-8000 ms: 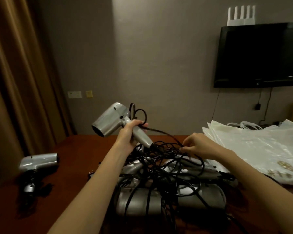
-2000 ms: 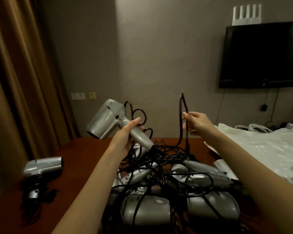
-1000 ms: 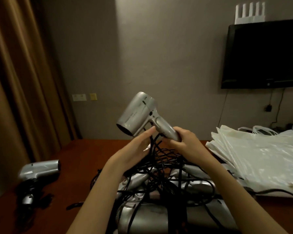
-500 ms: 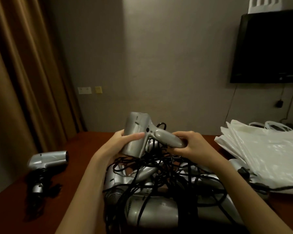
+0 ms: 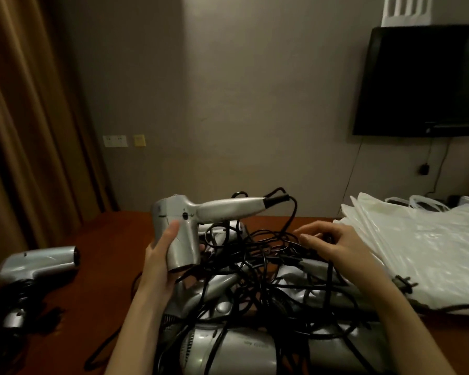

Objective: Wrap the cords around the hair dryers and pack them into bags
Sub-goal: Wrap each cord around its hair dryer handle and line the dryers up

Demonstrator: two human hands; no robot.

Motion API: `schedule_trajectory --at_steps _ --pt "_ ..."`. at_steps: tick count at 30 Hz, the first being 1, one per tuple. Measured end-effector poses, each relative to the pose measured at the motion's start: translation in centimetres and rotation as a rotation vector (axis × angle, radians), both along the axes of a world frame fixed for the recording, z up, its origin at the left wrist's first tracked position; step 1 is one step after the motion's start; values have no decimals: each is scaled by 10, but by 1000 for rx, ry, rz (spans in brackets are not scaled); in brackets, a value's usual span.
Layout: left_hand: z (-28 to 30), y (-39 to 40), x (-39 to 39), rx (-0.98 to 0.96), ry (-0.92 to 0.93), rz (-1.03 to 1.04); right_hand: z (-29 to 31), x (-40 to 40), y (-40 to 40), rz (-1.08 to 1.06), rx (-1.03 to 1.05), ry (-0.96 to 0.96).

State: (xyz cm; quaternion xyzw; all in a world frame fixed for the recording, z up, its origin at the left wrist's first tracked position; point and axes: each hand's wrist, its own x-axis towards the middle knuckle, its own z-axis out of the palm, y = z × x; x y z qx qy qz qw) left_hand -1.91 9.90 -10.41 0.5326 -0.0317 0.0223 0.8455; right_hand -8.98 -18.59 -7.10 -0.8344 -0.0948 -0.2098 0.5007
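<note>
Closest to me, below both wrists, I see the pile of hair dryers [image 5: 228, 350] with black cords [image 5: 260, 266] looped over it in a tangle. Just above that pile, my left hand [image 5: 160, 263] grasps the barrel of one hair dryer [image 5: 184, 234], fingers wrapped round it and the thumb up its side. The barrel points down toward me, while the handle [image 5: 230, 208] runs out level to the right, its long axis crossing from the left hand toward the right. The cord leaves the far right tip of that handle and drops in a curve into the tangle, right beside my right hand [image 5: 336, 247]. That hand sits low over the cords with fingers curled; I think it pinches a strand, though the blur keeps me from being sure. So the right hand is the nearer one to the loose cord, and winding should run along the handle. Beyond the right hand and to its right lie the plastic bags [image 5: 417, 255], flat and unopened. Out past my left hand, well apart, rests another hair dryer [image 5: 38, 262].
</note>
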Motion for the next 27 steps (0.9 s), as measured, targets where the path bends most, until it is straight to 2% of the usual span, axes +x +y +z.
schedule_trajectory --at_steps 2,6,9,13,16,19,22,25,27 --pt "2 0 -2 2 -32 17 -9 4 4 -5 47 21" --pt "5 -7 -9 8 -53 -17 -16 14 9 10 -50 26" --pt "8 -15 -14 -34 -49 -75 -18 19 10 -17 36 43" --pt "17 -29 -18 -69 -73 -148 -13 19 15 177 61 19" --pt "31 -36 -20 -81 -101 -160 -4 19 13 194 -10 -9" --pt "54 -37 -20 -146 -116 -143 15 16 7 266 108 9" --pt "75 -35 -20 -303 -117 -126 40 6 5 290 229 -49" --pt "85 -31 -21 -439 -141 -140 72 5 -2 280 601 -177" --pt "84 -31 -21 -470 -127 -168 92 5 -17 366 837 -207"
